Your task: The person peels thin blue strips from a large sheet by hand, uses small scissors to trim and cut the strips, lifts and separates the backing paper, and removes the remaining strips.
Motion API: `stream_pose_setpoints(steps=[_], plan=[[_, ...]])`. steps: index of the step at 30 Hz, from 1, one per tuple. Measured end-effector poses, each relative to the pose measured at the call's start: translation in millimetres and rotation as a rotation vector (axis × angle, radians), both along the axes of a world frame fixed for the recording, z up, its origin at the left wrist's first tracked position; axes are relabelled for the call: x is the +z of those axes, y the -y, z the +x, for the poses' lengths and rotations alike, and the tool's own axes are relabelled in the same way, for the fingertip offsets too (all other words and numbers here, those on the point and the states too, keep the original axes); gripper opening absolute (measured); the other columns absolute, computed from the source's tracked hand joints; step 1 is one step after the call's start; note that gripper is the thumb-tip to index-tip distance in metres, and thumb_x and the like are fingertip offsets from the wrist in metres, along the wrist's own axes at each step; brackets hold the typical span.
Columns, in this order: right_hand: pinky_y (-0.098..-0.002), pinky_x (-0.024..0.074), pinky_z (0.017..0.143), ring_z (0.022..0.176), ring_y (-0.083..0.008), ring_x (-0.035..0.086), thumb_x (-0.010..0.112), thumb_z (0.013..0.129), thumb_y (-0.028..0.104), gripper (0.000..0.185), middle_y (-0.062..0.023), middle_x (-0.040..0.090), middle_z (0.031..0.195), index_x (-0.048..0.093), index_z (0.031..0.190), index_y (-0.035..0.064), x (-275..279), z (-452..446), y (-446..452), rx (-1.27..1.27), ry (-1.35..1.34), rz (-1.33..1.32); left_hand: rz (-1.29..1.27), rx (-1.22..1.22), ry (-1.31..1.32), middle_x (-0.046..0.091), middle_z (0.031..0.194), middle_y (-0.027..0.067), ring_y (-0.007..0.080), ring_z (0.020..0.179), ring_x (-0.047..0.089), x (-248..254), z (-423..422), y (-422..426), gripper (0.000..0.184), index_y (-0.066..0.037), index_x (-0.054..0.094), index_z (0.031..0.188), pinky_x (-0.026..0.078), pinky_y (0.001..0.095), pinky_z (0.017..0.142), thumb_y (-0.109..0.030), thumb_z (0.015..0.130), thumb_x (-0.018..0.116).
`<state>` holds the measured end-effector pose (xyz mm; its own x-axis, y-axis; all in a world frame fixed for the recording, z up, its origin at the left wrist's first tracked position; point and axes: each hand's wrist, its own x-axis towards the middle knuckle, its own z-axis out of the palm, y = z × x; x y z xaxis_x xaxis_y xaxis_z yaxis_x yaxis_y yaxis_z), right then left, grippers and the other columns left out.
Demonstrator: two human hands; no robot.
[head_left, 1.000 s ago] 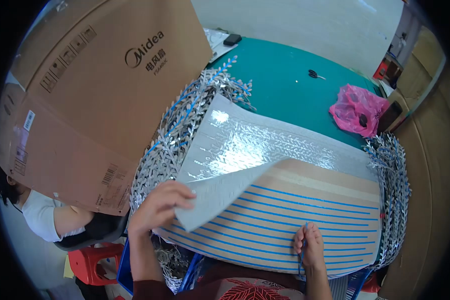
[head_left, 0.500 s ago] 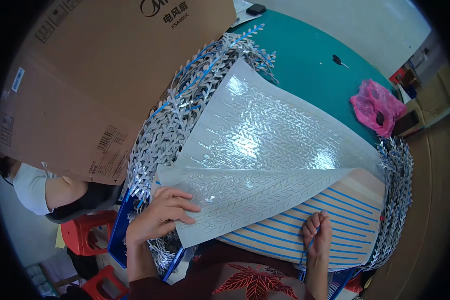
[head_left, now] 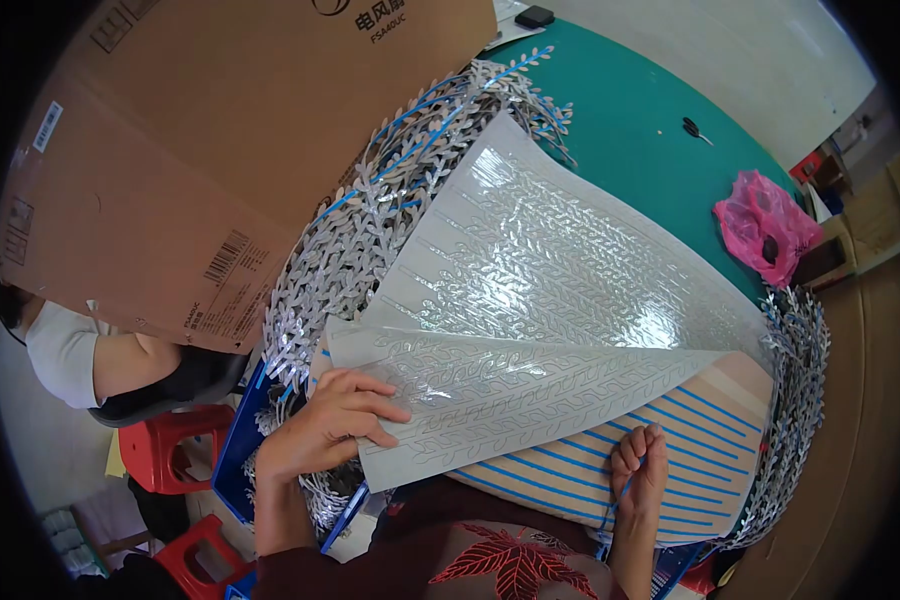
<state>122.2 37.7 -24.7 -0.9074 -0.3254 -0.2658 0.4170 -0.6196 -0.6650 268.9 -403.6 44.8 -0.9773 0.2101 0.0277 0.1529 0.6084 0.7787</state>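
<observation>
A shiny silver sheet [head_left: 560,270] with leaf-sprig outlines lies across the middle, its near part folded back as a pale flap [head_left: 490,400]. My left hand [head_left: 335,425] rests on the flap's left edge, fingers spread over it; its thumb is hard to make out. Below the flap shows a tan backing [head_left: 570,480] with parallel blue strips. Over these strips my right hand [head_left: 638,468] is closed in a loose fist around a thin blue strand [head_left: 608,515], which hangs towards my lap.
Silver leaf garlands [head_left: 340,250] are heaped at left, more [head_left: 795,400] at right. A large cardboard box [head_left: 200,150] stands left. On the green table [head_left: 630,110] lie small scissors [head_left: 697,130] and a pink plastic bag [head_left: 765,228]. A person's sleeve [head_left: 60,355] and red stools [head_left: 160,450] show beyond.
The camera view has shifted slightly, so the box, table and bag sit a little differently in the frame. Both hands keep nearly the same place and grip.
</observation>
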Motion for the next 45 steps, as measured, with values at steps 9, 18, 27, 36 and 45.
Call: stream_pose_setpoints(steps=[9,18,27,36,45], plan=[[-0.0228,0.0355,0.056,0.065,-0.0087,0.04,0.057,0.113,0.035,0.026,0.0015,0.043,0.081,0.051,0.1,0.0132,0.4,0.4,0.6,-0.021,0.014,0.023,0.008,-0.003,-0.019,0.077,0.126,0.0021,0.031,0.128,0.064,3.1,0.0,1.0,0.036,-0.013,0.082,0.098,0.036,0.0494,0.115,0.005,0.069,0.07],[-0.0249,0.0362,0.056,0.064,-0.0102,0.042,0.053,0.115,0.03,0.026,0.0005,0.043,0.08,0.049,0.097,0.0117,-6.9,-1.2,-4.0,-0.054,0.068,0.007,0.51,0.695,-0.141,0.076,0.097,0.0012,0.0055,0.088,0.065,22.7,-46.0,-10.8,0.019,0.001,0.075,0.116,0.051,0.024,0.08,-0.013,0.106,0.067],[-0.0267,0.0377,0.056,0.063,-0.0114,0.044,0.054,0.114,0.035,0.029,-0.0008,0.047,0.08,0.051,0.098,0.0119,-8.4,0.1,-4.4,-0.07,0.042,0.027,0.649,0.636,-0.166,0.074,0.096,0.0,0.0032,0.085,0.062,25.2,-103.2,10.1,0.02,0.003,0.071,0.116,0.049,0.022,0.076,-0.014,0.108,0.065],[-0.0261,0.0388,0.057,0.063,-0.0111,0.045,0.054,0.114,0.035,0.029,-0.0007,0.048,0.08,0.052,0.098,0.0119,-7.5,-0.1,-3.8,-0.066,0.045,0.01,0.723,0.585,-0.117,0.076,0.107,0.0032,0.0067,0.096,0.068,25.1,-115.1,20.0,0.022,0.001,0.07,0.122,0.052,0.0249,0.088,-0.015,0.108,0.064],[-0.0257,0.0384,0.056,0.063,-0.0107,0.046,0.055,0.114,0.035,0.027,-0.0009,0.048,0.08,0.053,0.1,0.0115,-12.0,0.6,-6.5,-0.046,0.008,-0.018,0.699,0.522,-0.042,0.076,0.114,0.0068,0.0103,0.101,0.072,18.2,-138.0,32.3,0.03,0.002,0.063,0.131,0.056,0.0266,0.089,0.0,0.101,0.067]])
